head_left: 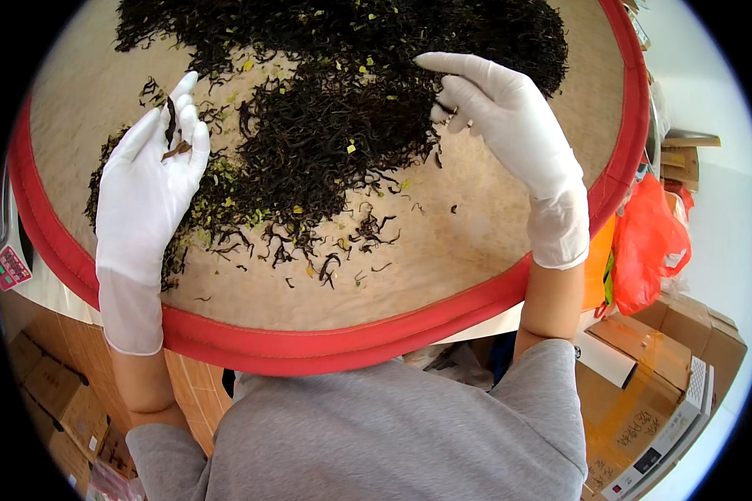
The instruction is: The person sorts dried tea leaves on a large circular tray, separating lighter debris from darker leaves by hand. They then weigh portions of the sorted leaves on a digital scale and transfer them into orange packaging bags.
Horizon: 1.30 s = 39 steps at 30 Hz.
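Dark leaves point(326, 142) on a big round tray point(476, 230)
From far away, I see the pale tray with its red rim point(309, 351), a wood floor point(194, 388) and a white wall point(731, 159). A red bag point(646, 242) and brown boxes point(631, 392) sit at the right, and a gray shirt point(401, 434) blocks my view below. The leaves lie in heaps on the tray. The left hand point(146, 192), palm up and half curled, holds brown leaf bits point(171, 123) (just a few). The right hand point(522, 125) bends its fingers loosely by the leaves; I cannot tell if it pinches anything.

White-gloved hands point(146, 200), grey short-sleeved shirt point(393, 434)
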{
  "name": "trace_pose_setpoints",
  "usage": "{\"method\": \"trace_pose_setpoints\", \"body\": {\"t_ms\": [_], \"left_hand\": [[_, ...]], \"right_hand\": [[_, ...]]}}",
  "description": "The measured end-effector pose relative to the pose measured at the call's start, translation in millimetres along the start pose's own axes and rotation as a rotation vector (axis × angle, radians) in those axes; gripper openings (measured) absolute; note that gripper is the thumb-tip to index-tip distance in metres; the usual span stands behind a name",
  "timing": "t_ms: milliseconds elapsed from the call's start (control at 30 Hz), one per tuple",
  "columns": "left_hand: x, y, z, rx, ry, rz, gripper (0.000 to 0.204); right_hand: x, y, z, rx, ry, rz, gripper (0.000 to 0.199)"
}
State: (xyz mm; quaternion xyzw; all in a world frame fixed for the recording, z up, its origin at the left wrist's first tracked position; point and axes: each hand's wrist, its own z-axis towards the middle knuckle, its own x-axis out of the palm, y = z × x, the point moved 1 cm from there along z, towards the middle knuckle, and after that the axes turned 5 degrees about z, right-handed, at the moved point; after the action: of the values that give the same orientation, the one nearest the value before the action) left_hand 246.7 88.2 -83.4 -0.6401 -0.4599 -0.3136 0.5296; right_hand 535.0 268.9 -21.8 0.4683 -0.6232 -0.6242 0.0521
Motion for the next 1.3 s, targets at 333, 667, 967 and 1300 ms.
{"method": "trace_pose_setpoints", "body": {"t_ms": [333, 667, 967, 1300], "left_hand": [[3, 3, 1, -0.009, -0.053, -0.011, 0.048], [5, 4, 3, -0.035, -0.079, -0.04, 0.048], [43, 61, 0, -0.283, -0.04, -0.067, 0.052], [43, 74, 1, -0.311, -0.065, 0.0, 0.053]], "right_hand": [[1, 8, 0, 0.043, 0.272, 0.487, 0.026], [5, 14, -2, 0.023, 0.301, 0.551, 0.026], [41, 44, -17, 0.011, 0.215, 0.564, 0.028], [44, 45, -18, -0.359, -0.042, -0.057, 0.028]]}}
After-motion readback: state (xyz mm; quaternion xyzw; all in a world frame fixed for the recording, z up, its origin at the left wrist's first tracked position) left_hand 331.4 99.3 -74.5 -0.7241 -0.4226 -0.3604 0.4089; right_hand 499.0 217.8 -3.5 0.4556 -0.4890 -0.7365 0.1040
